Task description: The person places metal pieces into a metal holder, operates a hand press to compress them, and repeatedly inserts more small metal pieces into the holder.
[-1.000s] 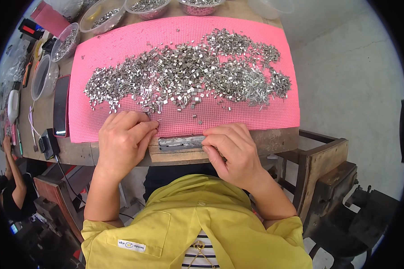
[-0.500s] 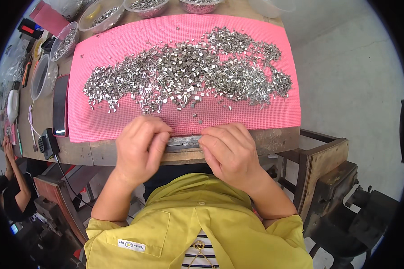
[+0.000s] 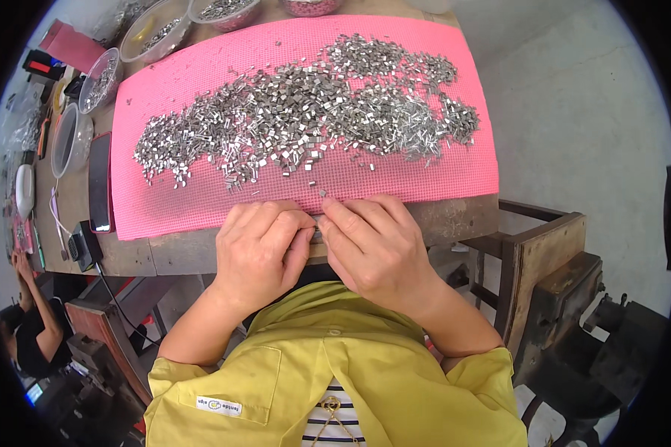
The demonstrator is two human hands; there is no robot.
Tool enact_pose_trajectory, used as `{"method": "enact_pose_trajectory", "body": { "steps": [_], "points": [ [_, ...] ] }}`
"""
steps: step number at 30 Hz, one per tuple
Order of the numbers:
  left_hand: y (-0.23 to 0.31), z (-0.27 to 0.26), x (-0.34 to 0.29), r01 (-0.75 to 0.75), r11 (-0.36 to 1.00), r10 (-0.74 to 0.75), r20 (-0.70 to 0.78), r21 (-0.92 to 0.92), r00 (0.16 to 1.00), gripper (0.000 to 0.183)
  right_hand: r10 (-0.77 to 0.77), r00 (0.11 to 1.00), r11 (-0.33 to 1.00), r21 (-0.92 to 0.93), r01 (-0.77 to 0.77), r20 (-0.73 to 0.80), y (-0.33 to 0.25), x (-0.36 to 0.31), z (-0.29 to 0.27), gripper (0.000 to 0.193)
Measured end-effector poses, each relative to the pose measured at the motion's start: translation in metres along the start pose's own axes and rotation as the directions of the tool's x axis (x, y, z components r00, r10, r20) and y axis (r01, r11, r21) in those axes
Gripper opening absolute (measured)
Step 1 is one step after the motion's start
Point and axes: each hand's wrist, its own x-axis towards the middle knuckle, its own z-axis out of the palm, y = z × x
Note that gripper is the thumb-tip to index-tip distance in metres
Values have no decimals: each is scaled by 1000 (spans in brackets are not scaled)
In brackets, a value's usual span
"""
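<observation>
My left hand and right hand curl, fingertips nearly meeting; what they pinch I cannot tell; a grey metal bar peeks between; small metal pieces heap beyond on the pink mat

Left grip just beside right grip; fingers curled, tips close together; left forearm back-left of its grip; right forearm back-right.

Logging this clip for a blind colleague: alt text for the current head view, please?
A person's left hand and right hand are close together over a wooden table's near edge. Beyond them, a pink mat bears a wide heap of small silvery metal pieces, with clear bowls along its far side.
</observation>
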Motion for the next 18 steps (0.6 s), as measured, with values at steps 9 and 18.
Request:
{"method": "enact_pose_trajectory", "body": {
  "steps": [9, 18],
  "points": [
    [13, -4, 4, -105, 974, 92, 75, 202, 993, 19, 105, 986, 985, 149, -85, -133, 15, -9, -3, 51],
    [-36, -37, -4, 253, 950, -218, -194, 181, 956, 13, 94, 979, 993, 94, -78, -179, 14, 1, -8, 47]
  ]
}}
